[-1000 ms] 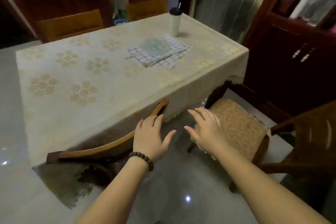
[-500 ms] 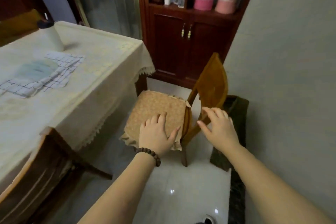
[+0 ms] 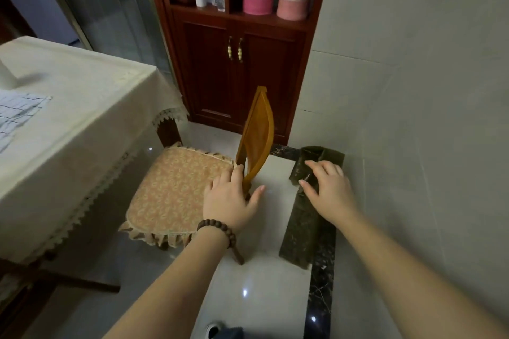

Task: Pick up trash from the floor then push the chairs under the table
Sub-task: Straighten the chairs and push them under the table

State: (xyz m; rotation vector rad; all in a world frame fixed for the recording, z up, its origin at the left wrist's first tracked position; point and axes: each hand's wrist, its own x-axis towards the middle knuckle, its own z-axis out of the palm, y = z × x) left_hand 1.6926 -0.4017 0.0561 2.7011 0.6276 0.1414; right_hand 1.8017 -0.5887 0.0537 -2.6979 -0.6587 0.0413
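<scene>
Chair (image 3: 256, 132) legs mostly hiding under cushion (image 3: 176, 190) | left hand (image 3: 228, 201) is lying open against chair back, contact unclear | right hand (image 3: 327, 187) is hovering, fingers relaxed

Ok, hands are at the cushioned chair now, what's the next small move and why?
Probably close the left hand around the curved yellow-brown wooden chair back and bring the open right hand onto it, then push toward the cloth-covered table. The orange floral seat cushion sits mostly outside the table edge.
</scene>
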